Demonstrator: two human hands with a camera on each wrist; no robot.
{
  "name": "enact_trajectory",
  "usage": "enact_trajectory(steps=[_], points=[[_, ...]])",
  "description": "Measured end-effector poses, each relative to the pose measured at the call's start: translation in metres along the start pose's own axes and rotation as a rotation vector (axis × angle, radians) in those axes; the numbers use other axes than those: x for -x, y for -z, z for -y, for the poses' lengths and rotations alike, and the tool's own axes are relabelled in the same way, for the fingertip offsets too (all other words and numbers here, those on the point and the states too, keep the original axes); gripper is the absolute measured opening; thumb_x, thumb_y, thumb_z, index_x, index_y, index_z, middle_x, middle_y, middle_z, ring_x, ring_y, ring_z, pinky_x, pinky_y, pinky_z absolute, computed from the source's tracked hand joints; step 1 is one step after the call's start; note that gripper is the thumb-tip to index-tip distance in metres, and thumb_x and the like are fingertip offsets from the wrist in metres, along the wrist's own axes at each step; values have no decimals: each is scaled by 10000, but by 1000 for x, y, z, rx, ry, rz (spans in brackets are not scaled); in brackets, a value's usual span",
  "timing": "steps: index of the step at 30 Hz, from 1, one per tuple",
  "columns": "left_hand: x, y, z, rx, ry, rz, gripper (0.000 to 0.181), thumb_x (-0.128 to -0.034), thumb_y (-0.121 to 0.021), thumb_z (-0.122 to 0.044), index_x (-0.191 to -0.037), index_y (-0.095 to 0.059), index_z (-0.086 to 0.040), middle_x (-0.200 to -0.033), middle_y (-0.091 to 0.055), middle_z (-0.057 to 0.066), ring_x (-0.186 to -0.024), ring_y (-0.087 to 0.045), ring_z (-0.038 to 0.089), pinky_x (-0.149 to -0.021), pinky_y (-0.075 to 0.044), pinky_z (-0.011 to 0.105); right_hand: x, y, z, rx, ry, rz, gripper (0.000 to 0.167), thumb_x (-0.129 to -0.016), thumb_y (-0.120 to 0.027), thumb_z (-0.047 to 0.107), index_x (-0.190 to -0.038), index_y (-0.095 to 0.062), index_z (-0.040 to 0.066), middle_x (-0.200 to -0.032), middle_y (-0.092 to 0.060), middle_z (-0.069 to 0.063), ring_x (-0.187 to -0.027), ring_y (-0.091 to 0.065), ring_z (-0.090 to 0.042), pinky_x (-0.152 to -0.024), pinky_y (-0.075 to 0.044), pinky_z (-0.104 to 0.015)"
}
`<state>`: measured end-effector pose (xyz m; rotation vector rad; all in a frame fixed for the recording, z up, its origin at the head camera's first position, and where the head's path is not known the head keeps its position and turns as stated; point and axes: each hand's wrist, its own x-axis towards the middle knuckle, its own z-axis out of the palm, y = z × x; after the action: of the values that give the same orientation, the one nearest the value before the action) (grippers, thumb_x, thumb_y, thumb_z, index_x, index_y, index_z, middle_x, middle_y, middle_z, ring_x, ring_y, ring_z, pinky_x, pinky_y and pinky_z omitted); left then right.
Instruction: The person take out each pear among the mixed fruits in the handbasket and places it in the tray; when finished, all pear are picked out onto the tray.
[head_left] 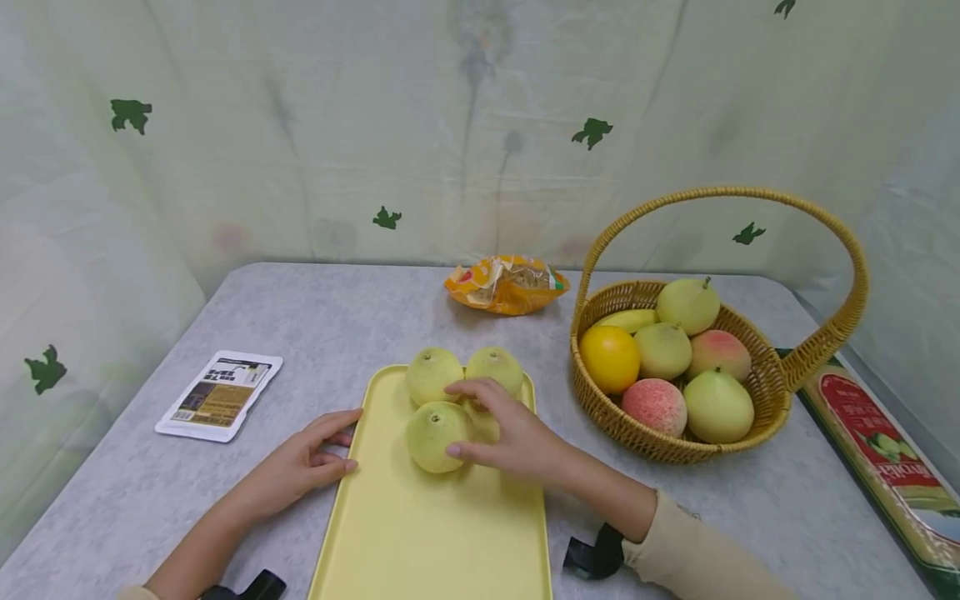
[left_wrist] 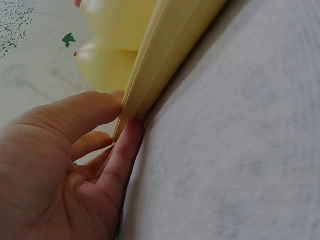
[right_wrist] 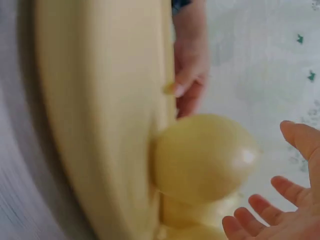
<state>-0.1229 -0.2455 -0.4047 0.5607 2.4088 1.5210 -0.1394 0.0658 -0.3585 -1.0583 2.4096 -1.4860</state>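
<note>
Three round, pale yellow-green fruits, a front one [head_left: 437,437], a back left one [head_left: 433,375] and a back right one [head_left: 497,367], rest on the far part of a yellow tray [head_left: 442,542]. My left hand [head_left: 288,471] is at the tray's left edge; in the left wrist view its thumb and fingers [left_wrist: 132,145] hold the rim [left_wrist: 155,65]. Over the fruits is my right hand [head_left: 521,429], fingers spread, covering whatever lies beneath it. In the right wrist view this hand [right_wrist: 300,217] appears apart from the nearest fruit [right_wrist: 200,155].
A wicker basket [head_left: 675,450] of mixed fruit with a tall handle stands right of the tray. Behind the tray lies an orange packet [head_left: 510,287]. A white pouch [head_left: 220,396] is at the left, and a red and green package [head_left: 885,450] lies along the right edge.
</note>
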Motion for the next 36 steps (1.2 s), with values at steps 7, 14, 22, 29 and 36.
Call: enact_trajectory(steps=[7,14,22,29,36], points=[[0,-1,-5,27,-26,13,617,-848,-631,-120,-1366,-327,18,-1300,-343,211,-998,-464,116,-756,-466,240,21,42,22,120,42,-60,572,-819,-670,290,-1316,-408,188,-1318,-391,78,-1134,-431,-211,-930,-357,-427],[0,-1,-6,24,-30,7,616,-845,-634,-116,-1364,-331,20,-1292,-354,210,-996,-468,114,-757,-465,235,45,85,27,256,163,-199,619,-786,-705,128,-1321,-394,124,-1311,-407,-9,-1135,-421,-183,-949,-346,-361],[0,-1,-6,30,-13,12,623,-845,-635,-124,-1364,-325,26,-1295,-348,215,-997,-465,116,-760,-463,234,60,135,21,333,337,-402,578,-808,-683,258,-1258,-452,-22,-1237,-473,-142,-1109,-441,-184,-945,-337,-268],[1,-1,-7,37,-13,17,616,-849,-629,-117,-1365,-323,23,-1293,-343,214,-996,-463,119,-757,-462,234,67,178,14,504,193,-532,675,-676,-729,-85,-1280,-453,41,-1251,-483,-74,-1103,-427,-41,-941,-308,-193],[0,-1,-6,50,-8,23,616,-852,-623,-115,-1366,-316,30,-1298,-329,221,-995,-460,111,-754,-464,237,66,205,-2,538,68,-593,595,-756,-704,23,-1291,-454,89,-1253,-476,-52,-1103,-438,-129,-944,-290,-187]])
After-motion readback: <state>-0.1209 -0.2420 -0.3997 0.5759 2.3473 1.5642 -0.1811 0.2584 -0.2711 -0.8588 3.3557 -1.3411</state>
